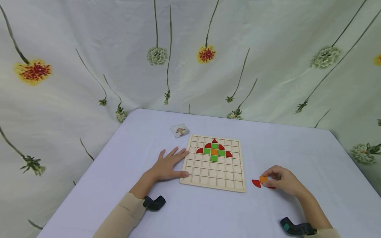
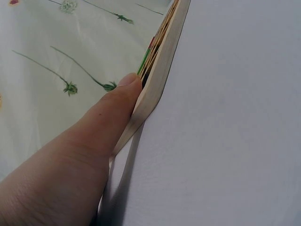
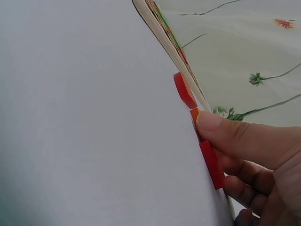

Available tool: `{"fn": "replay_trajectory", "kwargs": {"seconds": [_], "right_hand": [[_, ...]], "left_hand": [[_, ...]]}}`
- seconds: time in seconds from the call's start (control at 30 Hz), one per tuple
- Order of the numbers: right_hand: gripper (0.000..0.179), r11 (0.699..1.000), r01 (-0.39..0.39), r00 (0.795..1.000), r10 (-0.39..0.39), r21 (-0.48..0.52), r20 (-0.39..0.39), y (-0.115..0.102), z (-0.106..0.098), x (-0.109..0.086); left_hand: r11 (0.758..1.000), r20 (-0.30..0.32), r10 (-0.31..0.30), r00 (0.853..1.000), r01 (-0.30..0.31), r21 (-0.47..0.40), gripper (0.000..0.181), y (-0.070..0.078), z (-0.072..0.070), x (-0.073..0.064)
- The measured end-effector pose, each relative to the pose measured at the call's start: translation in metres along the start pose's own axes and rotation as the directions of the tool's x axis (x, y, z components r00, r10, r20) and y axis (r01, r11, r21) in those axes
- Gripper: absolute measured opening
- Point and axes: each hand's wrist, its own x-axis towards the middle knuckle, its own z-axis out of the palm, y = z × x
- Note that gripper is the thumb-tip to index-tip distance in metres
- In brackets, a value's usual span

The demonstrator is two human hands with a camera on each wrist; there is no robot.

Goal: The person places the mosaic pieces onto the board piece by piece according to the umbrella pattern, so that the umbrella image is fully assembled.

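A square wooden grid board [image 1: 214, 172] lies on the table, with red, green and orange pieces set in its upper cells. My left hand [image 1: 168, 165] rests at the board's left edge with fingers spread; in the left wrist view its thumb [image 2: 113, 108] lies over the rim. To the right of the board, my right hand [image 1: 282, 180] pinches an orange square tile [image 1: 263, 179] between thumb and fingers. A red quarter-round piece [image 1: 256, 183] lies just left of that tile. Another red piece [image 3: 212, 165] is beside the thumb, partly covered by the hand in the head view.
A small pattern card [image 1: 180, 131] with a similar coloured figure lies behind the board's upper left corner. The white-covered table [image 1: 282, 142] meets a flower-printed cloth [image 1: 184, 76] at the back. Each wrist wears a black band.
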Motion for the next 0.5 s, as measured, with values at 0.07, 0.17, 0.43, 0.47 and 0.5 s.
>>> {"fn": "replay_trajectory", "kwargs": {"seconds": [0.07, 0.17, 0.43, 0.47, 0.5], "right_hand": [[0.027, 1.0, -0.002, 1.0, 0.002, 0.009, -0.002, -0.0001, 0.0001, 0.0003], [0.025, 0.999, -0.001, 1.0, 0.002, 0.037, -0.006, 0.0, 0.0002, 0.0009], [0.021, 0.992, -0.019, 1.0, 0.02, 0.122, -0.009, 0.0007, -0.0005, 0.0032], [0.021, 0.991, -0.026, 1.0, 0.028, 0.133, -0.009, 0.0004, -0.0005, 0.0035], [0.022, 0.99, -0.032, 0.999, 0.033, 0.141, -0.009, -0.0001, -0.0005, 0.004]], "left_hand": [[1.0, -0.001, 0.001, 1.0, -0.001, 0.002, 0.094, 0.0002, -0.0001, 0.0004], [1.0, 0.003, -0.003, 1.0, 0.003, 0.003, 0.094, 0.0006, -0.0002, 0.0005], [1.0, 0.005, -0.004, 1.0, 0.004, 0.012, 0.093, 0.0009, -0.0012, 0.0], [1.0, 0.007, -0.004, 1.0, 0.004, 0.012, 0.093, 0.0011, -0.0015, 0.0], [1.0, 0.007, -0.003, 1.0, 0.003, 0.008, 0.093, 0.0012, -0.0017, 0.0001]]}}
